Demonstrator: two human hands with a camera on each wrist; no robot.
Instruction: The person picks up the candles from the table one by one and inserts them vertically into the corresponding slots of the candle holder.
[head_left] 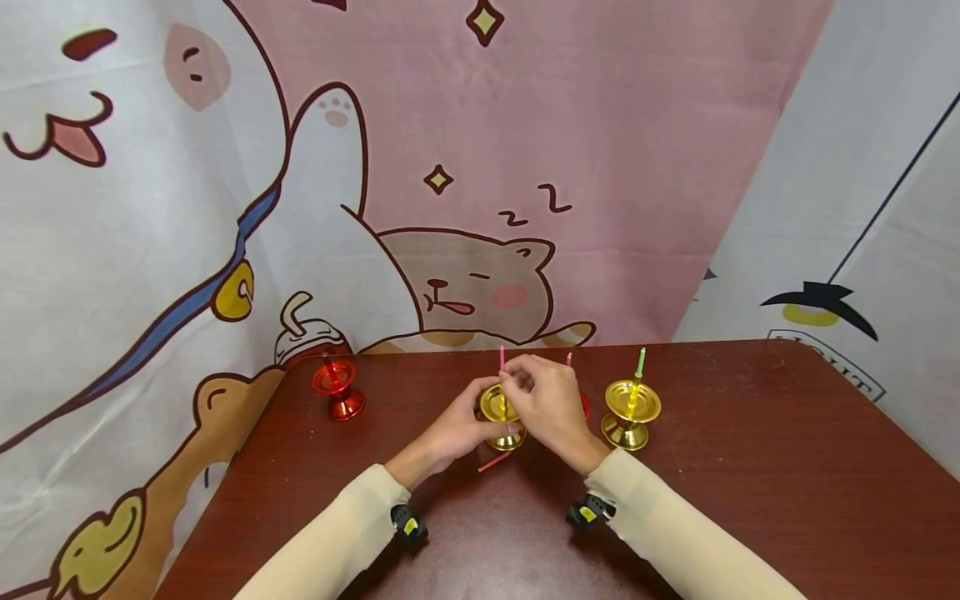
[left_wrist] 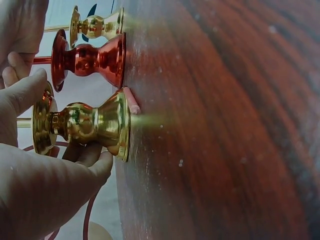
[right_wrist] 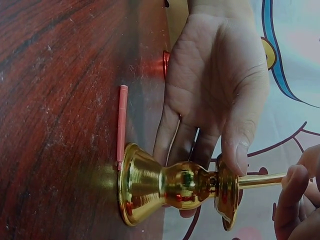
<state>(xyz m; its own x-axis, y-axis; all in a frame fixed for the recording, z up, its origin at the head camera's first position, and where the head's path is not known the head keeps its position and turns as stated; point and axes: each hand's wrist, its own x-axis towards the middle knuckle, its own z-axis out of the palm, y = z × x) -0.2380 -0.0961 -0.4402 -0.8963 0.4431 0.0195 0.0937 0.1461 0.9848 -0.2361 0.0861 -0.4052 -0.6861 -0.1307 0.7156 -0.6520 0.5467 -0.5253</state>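
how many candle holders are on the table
4: a red holder at far left, a gold holder held by the left hand, a second red holder partly hidden by the right hand in the head view, and another gold holder at far right.

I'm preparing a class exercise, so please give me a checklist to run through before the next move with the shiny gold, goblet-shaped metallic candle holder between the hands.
1. Goblet-shaped gold metallic holder upright on the reddish-brown table: ok.
2. Left hand supporting that holder: ok.
3. Slender pink candle pointing up at the right hand: ok.
4. Candle fully seated in the slim gold metallic tube: cannot tell; the right hand hides the joint.
5. Space around the base clear: not ok; a loose reddish-pink stick candle lies close beside it.
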